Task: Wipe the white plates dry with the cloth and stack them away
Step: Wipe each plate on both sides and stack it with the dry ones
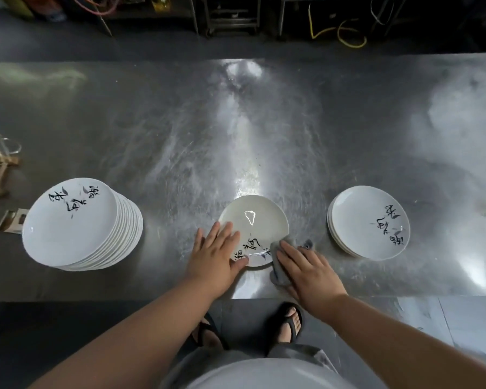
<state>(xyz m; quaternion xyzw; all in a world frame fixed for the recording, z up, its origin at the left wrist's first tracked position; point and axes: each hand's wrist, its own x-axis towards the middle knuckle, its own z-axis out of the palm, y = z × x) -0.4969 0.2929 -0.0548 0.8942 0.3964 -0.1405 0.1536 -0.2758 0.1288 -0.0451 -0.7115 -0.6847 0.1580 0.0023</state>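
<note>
White round ceramic plate is lying flat by the steel table's near edge, left hand steadying its left rim with straight fingers, right hand pressing a grey cloth flat-fingered onto its right rim, the side nearer the short plate stack.

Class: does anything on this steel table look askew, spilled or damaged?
The tall plate stack on the left seems to lean, its rims stepping out sideways rather than sitting square, though the wide lens may exaggerate this. The short stack, the middle plate and the cloth look ordinary; no chips or spills show.
</note>
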